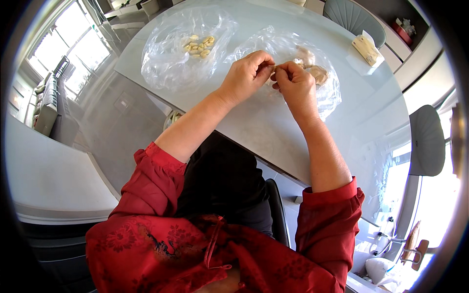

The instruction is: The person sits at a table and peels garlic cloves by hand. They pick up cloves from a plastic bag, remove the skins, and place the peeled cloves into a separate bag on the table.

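"Garlic (320, 74) on the table (264, 124), is it?"

"Yes, bulbs in pale and tan skins, lying on a crumpled clear bag (330, 100) toward the far side, right of the middle. They sit just beside the right hand (297, 89)."

"How is that hand placed?"

"Above the bag's near left part, thumb and forefinger pinched closed. The left hand (248, 74) meets it from the left, pinched the same way, fingertips close together."

"Gripping what?"

"I can't tell; whatever is between the fingertips is too small and covered to make out."

"Anything farther left?"

"A second clear bag (161, 61), spread out, with a small heap of peeled cloves (198, 47) in its middle, well apart from the bulbs."

"And on the right?"

"A pale tissue pack (367, 50) near the table's far right edge, and a grey chair (352, 20) behind it. Another grey chair (426, 141) stands nearer, at the right edge."
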Available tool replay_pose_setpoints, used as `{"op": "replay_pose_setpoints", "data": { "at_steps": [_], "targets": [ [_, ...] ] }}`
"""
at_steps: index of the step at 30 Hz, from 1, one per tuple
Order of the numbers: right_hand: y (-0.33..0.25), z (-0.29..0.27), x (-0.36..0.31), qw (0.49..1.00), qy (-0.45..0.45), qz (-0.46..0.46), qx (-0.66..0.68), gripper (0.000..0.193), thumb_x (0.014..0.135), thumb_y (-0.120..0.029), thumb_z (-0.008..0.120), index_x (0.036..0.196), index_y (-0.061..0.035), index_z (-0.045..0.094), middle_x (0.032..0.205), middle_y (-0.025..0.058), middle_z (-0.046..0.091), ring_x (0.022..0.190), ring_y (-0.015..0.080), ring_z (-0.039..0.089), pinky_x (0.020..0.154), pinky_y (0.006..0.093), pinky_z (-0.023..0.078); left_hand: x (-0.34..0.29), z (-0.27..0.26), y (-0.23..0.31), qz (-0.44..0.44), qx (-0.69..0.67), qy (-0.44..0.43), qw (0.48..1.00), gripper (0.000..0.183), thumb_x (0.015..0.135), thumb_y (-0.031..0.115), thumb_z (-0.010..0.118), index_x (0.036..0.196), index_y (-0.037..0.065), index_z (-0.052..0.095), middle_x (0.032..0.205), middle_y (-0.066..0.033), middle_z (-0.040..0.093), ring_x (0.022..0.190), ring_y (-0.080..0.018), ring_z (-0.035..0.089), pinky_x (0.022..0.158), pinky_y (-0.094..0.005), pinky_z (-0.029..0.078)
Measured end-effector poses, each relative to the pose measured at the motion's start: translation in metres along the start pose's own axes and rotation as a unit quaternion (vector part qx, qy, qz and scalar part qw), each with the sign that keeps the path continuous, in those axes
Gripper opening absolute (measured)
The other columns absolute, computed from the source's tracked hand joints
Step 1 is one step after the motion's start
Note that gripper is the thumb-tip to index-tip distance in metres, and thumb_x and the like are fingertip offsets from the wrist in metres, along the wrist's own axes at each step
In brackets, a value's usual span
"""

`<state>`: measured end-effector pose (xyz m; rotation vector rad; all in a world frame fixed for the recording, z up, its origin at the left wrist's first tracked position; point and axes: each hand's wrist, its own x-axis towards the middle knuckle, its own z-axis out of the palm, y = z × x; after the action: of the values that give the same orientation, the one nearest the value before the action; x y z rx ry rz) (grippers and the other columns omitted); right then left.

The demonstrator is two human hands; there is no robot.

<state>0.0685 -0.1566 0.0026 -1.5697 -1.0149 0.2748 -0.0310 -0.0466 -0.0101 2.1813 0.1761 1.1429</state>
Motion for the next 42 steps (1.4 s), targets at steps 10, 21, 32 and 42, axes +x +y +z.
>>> {"op": "replay_pose_setpoints", "data": {
  "at_steps": [10, 21, 32, 42],
  "targets": [
    [-0.011, -0.002, -0.001, 0.998, 0.007, 0.045, 0.041, 0.016, 0.085, -0.013, 0.053, 0.082, 0.0007, 0.061, 0.068, 0.0074, 0.063, 0.060, 0.0128, 0.062, 0.058, 0.0264, 0.050, 0.002, -0.004, 0.005, -0.135, -0.174, 0.010, 0.975, 0.004, 0.088, 0.008, 0.056, 0.091, 0.005, 0.056, 0.081, -0.0018, 0.061, 0.070, -0.0092, 0.055, 0.063, -0.0246, 0.047],
    [-0.011, -0.003, 0.003, 0.988, -0.027, 0.059, 0.141, 0.019, 0.090, -0.016, 0.055, 0.093, 0.0017, 0.061, 0.081, 0.0055, 0.064, 0.065, 0.0113, 0.061, 0.059, 0.0247, 0.050, 0.004, -0.005, -0.003, -0.123, -0.198, -0.008, 0.972, 0.005, 0.087, 0.007, 0.057, 0.091, 0.003, 0.056, 0.081, -0.0022, 0.061, 0.068, -0.0093, 0.056, 0.062, -0.0237, 0.047],
    [-0.006, 0.001, 0.000, 0.999, 0.005, -0.011, 0.040, 0.014, 0.087, -0.011, 0.054, 0.088, 0.0026, 0.059, 0.077, 0.0102, 0.066, 0.068, 0.0151, 0.066, 0.063, 0.0257, 0.051, 0.001, 0.001, -0.001, 0.051, 0.040, 0.034, 0.997, 0.008, 0.083, 0.002, 0.059, 0.090, 0.004, 0.056, 0.082, -0.0071, 0.063, 0.071, -0.0175, 0.061, 0.061, -0.0277, 0.048],
    [-0.005, 0.001, -0.001, 1.000, 0.006, -0.021, -0.004, 0.016, 0.089, -0.012, 0.050, 0.085, 0.0025, 0.056, 0.077, 0.0106, 0.066, 0.069, 0.0169, 0.068, 0.062, 0.0270, 0.051, -0.001, 0.001, 0.001, 0.050, 0.041, 0.030, 0.997, 0.008, 0.083, 0.002, 0.060, 0.090, 0.003, 0.055, 0.081, -0.0076, 0.063, 0.070, -0.0180, 0.061, 0.060, -0.0277, 0.048]
  ]
}}
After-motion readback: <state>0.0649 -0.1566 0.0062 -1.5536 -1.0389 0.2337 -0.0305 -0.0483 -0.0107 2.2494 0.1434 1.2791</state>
